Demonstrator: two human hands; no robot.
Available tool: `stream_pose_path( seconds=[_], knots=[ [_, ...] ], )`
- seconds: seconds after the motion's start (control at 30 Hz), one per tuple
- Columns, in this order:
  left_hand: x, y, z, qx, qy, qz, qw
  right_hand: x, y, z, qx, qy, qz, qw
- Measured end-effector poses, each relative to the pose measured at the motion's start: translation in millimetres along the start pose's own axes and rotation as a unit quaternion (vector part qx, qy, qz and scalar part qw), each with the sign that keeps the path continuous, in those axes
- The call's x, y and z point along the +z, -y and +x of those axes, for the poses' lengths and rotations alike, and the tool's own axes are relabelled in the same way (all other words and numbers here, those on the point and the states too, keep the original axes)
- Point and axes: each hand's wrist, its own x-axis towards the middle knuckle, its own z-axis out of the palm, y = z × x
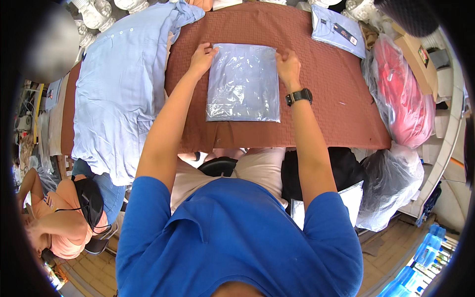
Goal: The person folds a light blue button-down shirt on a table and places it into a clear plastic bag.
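Note:
A flat, clear plastic bag (243,84) with folded light blue cloth inside lies in front of me on a brown textured tablecloth (341,99). Its glossy film throws back many bright glints. At the bag's far left corner, my left hand (202,59) pinches the edge between thumb and fingers. My right hand (289,68), with a dark watch (299,97) on the wrist, has its fingers curled closed at the far right corner. Both forearms reach forward on either side of the bag.
Light blue shirts (118,84) are heaped at the left. A packed blue shirt (338,30) with a dark tag lies far right. Beside the table's right edge are a plastic-wrapped red bundle (400,89) and a cardboard box (413,57). Another person (69,218) sits at lower left.

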Motion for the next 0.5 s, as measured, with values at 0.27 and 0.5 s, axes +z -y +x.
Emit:
stream_pose_path(
  seconds=[0.27, 0.5],
  knots=[
    [14.4, -21.8, 4.7, -0.093, -0.03, 0.195, 0.976, 14.7, 5.3, -6.8, 0.125, 0.055, -0.066, 0.988],
    [11.7, -13.2, 26.2, -0.113, 0.04, -0.041, 0.992, 29.2, -29.2, 15.2, 0.102, 0.034, 0.046, 0.993]
  ],
)
